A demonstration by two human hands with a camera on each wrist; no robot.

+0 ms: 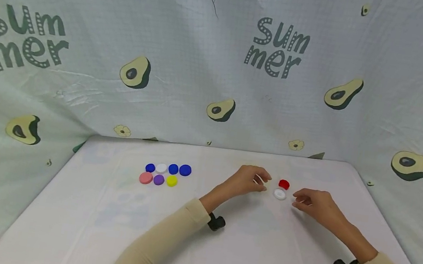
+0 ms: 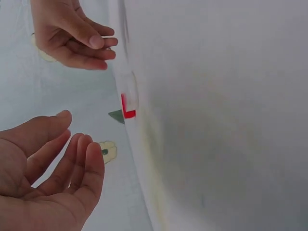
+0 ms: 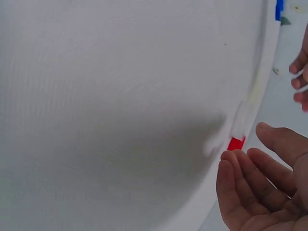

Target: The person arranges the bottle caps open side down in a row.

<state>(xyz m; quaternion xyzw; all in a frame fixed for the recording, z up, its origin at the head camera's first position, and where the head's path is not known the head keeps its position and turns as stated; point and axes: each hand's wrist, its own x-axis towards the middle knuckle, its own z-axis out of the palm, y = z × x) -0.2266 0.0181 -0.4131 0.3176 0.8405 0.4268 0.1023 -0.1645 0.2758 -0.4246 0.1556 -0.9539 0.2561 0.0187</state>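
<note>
A red cap-like disc (image 1: 284, 184) lies on the white table, with a white round cap (image 1: 279, 194) just in front of it. To their left my left hand (image 1: 250, 180) hovers, fingers loosely bent and thumb apart from them. On the other side is my right hand (image 1: 319, 205), its fingertips pointing toward the white cap and a gap between thumb and fingers. Neither hand holds anything. From the right wrist, the red disc (image 3: 236, 143) shows just past the fingertips of the right hand (image 3: 264, 187). The left wrist view has both hands beyond the table edge line.
Farther left, two rows of coloured discs lie together: blue ones (image 1: 185, 170), a white one (image 1: 161, 168), a pink one (image 1: 146, 178), a purple one (image 1: 158, 180) and a yellow one (image 1: 171, 180). A printed cloth (image 1: 188, 65) hangs behind the table (image 1: 242, 262).
</note>
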